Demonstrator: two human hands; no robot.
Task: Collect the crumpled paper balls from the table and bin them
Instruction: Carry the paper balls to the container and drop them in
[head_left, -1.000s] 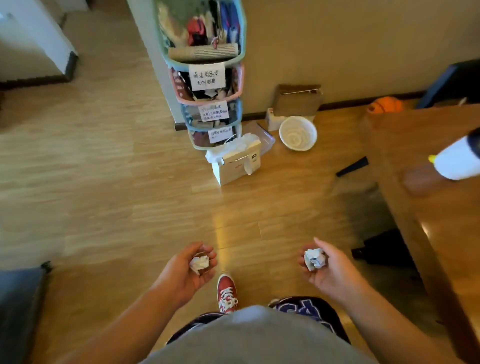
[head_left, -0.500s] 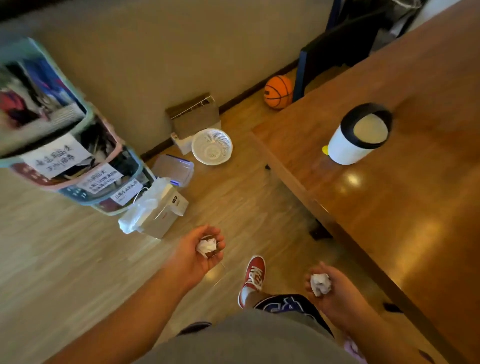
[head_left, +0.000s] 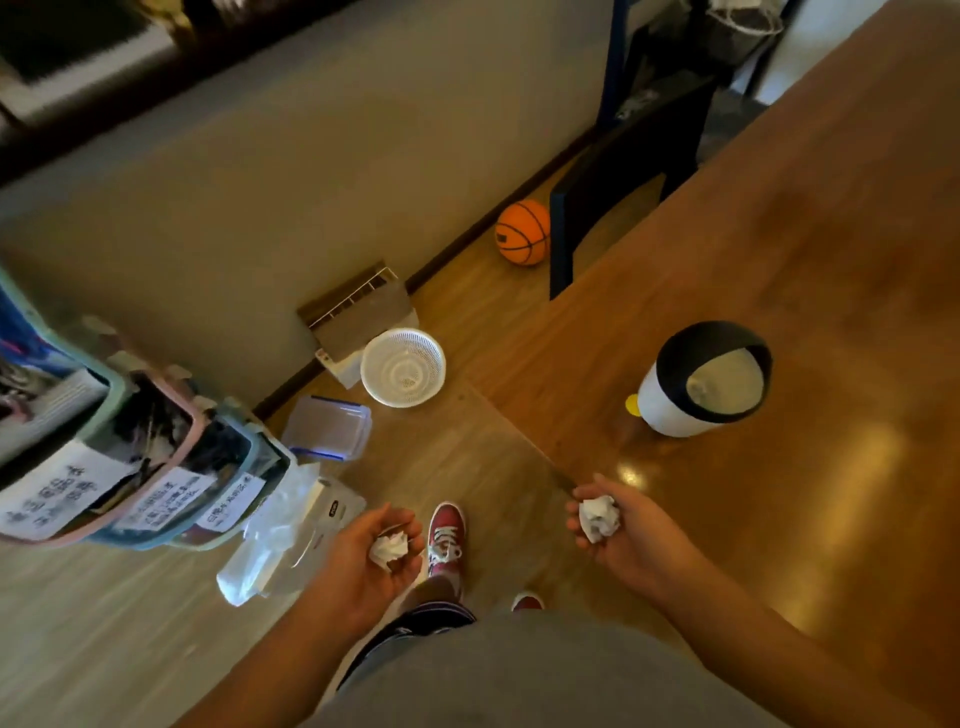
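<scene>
The left hand (head_left: 363, 556) curls around one paper ball (head_left: 388, 550) above the floor. The right hand (head_left: 631, 535) cups another ball (head_left: 599, 517) over the table (head_left: 831, 519) edge. Farther in, the white bin (head_left: 696, 387) stands open with bare wood around it.

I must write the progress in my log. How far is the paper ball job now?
Done: no paper balls remain on the visible part of the table. In hand: the left hand and right hand each hold one paper ball. Left: dropping both into the small bin standing on the table.
</scene>
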